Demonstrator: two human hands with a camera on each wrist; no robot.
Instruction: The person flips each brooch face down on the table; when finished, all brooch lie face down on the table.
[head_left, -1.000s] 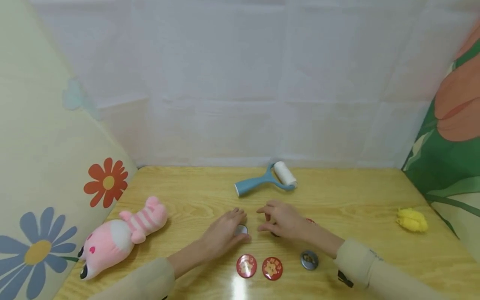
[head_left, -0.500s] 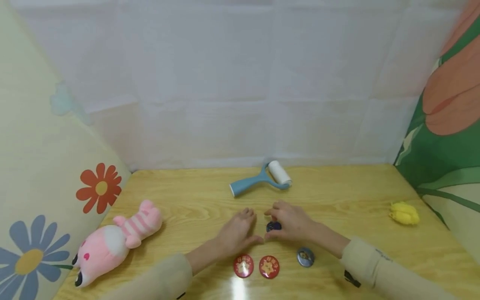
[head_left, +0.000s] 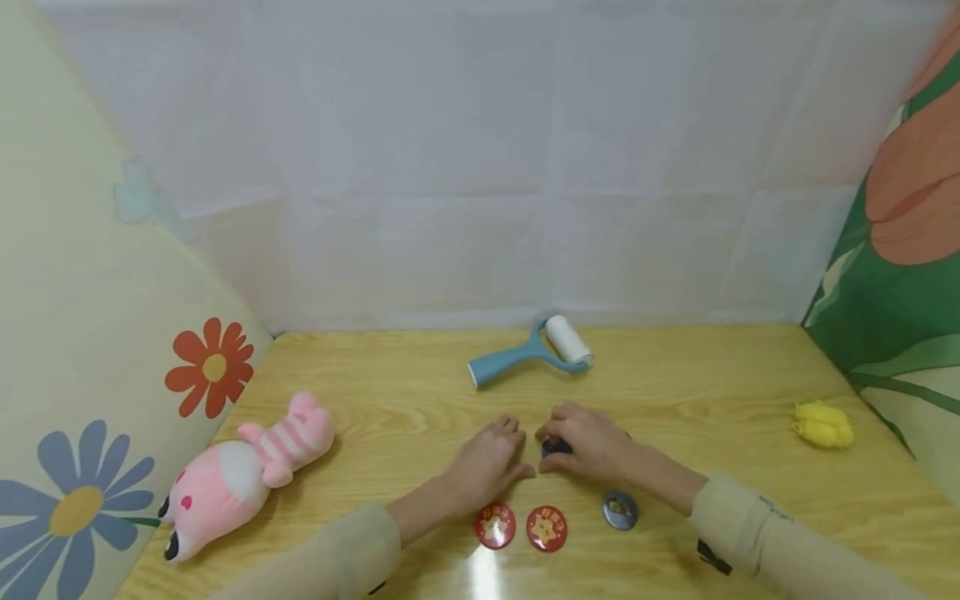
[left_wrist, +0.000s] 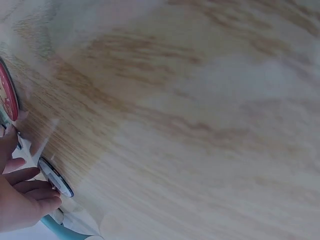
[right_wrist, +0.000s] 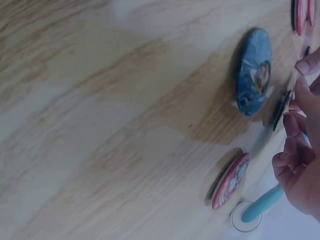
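My left hand (head_left: 487, 467) lies low over the table, palm down. In the left wrist view its fingers bend against the edge of a pale-faced, dark-rimmed button badge (left_wrist: 55, 177), which the hand hides in the head view. Just to the right, my right hand (head_left: 592, 443) holds a dark button badge (head_left: 556, 448) between its thumb and curled fingers. Two red button badges, one (head_left: 495, 525) by the left wrist and another (head_left: 547, 528) beside it, lie nearer the front. A blue-grey button badge (head_left: 619, 509) sits below the right wrist.
Behind the hands lies a blue-handled lint roller (head_left: 532, 350). A pink plush toy (head_left: 255, 475) rests on the left and a small yellow item (head_left: 822, 424) on the right. Another red badge (right_wrist: 231, 181) shows in the right wrist view. A white cloth (head_left: 480, 167) hangs behind the table.
My left hand has slid right toward the right hand, and the pale badge has gone out of sight under it. The right hand has moved slightly right, with the dark badge now showing between its fingers.
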